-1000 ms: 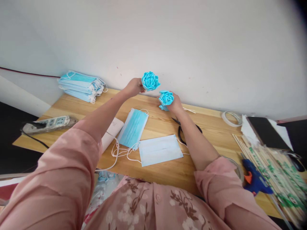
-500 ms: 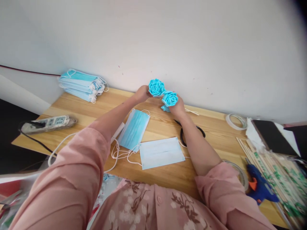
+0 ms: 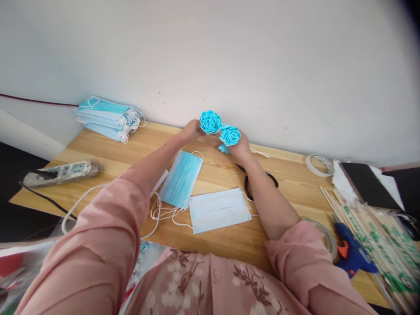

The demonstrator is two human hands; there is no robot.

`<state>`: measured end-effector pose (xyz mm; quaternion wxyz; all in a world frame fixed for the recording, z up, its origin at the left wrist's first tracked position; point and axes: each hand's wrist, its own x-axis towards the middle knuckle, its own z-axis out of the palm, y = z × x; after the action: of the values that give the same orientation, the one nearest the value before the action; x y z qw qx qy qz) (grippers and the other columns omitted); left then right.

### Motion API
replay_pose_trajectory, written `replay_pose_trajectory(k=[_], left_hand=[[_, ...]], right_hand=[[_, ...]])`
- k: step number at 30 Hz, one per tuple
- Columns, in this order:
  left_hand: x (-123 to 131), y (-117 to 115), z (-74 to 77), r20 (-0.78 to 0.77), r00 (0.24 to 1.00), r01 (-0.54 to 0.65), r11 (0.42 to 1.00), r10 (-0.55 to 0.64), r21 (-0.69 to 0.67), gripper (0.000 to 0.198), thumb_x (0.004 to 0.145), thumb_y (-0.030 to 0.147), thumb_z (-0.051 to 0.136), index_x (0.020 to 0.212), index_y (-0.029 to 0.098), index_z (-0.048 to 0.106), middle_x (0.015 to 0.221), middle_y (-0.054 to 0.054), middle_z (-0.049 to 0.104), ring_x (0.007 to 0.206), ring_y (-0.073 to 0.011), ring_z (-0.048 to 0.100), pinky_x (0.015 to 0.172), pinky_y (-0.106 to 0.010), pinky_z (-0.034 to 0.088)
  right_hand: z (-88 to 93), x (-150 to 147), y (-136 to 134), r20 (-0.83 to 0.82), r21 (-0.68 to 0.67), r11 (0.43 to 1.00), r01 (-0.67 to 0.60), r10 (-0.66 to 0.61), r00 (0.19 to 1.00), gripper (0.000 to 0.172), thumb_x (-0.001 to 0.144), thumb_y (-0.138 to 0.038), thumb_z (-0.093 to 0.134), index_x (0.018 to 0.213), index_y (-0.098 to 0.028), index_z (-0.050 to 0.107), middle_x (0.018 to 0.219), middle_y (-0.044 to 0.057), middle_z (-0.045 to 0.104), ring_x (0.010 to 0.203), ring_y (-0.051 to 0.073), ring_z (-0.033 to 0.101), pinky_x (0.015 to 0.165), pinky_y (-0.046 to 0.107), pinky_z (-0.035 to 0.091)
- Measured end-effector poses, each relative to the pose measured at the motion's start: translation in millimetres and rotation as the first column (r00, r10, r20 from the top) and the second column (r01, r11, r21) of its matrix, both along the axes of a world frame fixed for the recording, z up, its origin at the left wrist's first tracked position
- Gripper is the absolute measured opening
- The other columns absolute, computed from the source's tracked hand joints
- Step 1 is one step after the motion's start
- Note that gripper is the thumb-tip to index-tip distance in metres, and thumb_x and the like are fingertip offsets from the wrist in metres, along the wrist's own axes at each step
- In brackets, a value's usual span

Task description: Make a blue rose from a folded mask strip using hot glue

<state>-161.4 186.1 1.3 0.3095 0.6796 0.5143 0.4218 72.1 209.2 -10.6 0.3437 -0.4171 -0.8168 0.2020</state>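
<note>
Near the back edge of the table my left hand (image 3: 193, 130) is closed on a blue rose-shaped flower (image 3: 210, 122), held from its left side. Just right of it and slightly lower, my right hand (image 3: 240, 146) grips a second blue flower (image 3: 230, 136). The two blooms almost touch, and a smaller blue piece (image 3: 224, 149) shows beneath the right one. Both blooms partly cover my fingers. Closer to my body lie a blue face mask (image 3: 182, 178) and a white-side-up face mask (image 3: 219, 210), their ear loops tangled between them.
Stacked masks (image 3: 106, 117) sit at the back left, above a power strip (image 3: 64, 172). Black-handled scissors (image 3: 247, 188) lie under my right forearm. On the right are a tape roll (image 3: 319, 165), a blue glue gun (image 3: 354, 251), wooden sticks (image 3: 370, 236) and a phone (image 3: 369, 186).
The whole view has shifted slightly. Both hands keep their hold on the flowers, with hardly any movement relative to the table.
</note>
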Motion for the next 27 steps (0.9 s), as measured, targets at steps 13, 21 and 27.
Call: replay_pose_trajectory(k=[13,21,27], left_hand=[[-7,-4,1.2,-0.090,0.990,-0.107,0.993,0.111,0.056,0.017,0.071,0.025,0.070,0.079,0.012,0.073,0.085,-0.008,0.077,0.096,-0.0269,0.069,0.090,-0.036,0.055],[-5,-5,-2.4,-0.118,0.986,-0.119,0.992,0.122,0.029,0.019,0.070,0.020,0.066,0.082,0.010,0.077,0.084,-0.010,0.078,0.096,-0.0287,0.072,0.091,-0.037,0.055],[-4,-4,-1.7,-0.108,0.988,-0.109,0.993,0.112,0.039,0.019,0.069,0.022,0.067,0.084,0.013,0.075,0.089,-0.009,0.079,0.101,-0.0285,0.070,0.091,-0.038,0.056]], right_hand=[[9.5,-1,2,0.057,0.028,1.000,-0.007,0.006,0.998,0.017,0.086,-0.026,0.061,0.096,-0.023,0.074,0.111,0.008,0.076,0.110,0.030,0.068,0.106,0.047,0.052],[6.3,-4,9,0.075,0.005,0.999,-0.033,0.032,0.997,0.021,0.085,-0.029,0.062,0.098,-0.020,0.075,0.108,0.008,0.078,0.102,0.027,0.071,0.097,0.041,0.056],[2.5,-8,11,0.034,0.003,1.000,-0.023,0.023,0.999,0.031,0.085,-0.028,0.060,0.111,-0.020,0.075,0.121,0.009,0.076,0.112,0.028,0.070,0.101,0.044,0.054]])
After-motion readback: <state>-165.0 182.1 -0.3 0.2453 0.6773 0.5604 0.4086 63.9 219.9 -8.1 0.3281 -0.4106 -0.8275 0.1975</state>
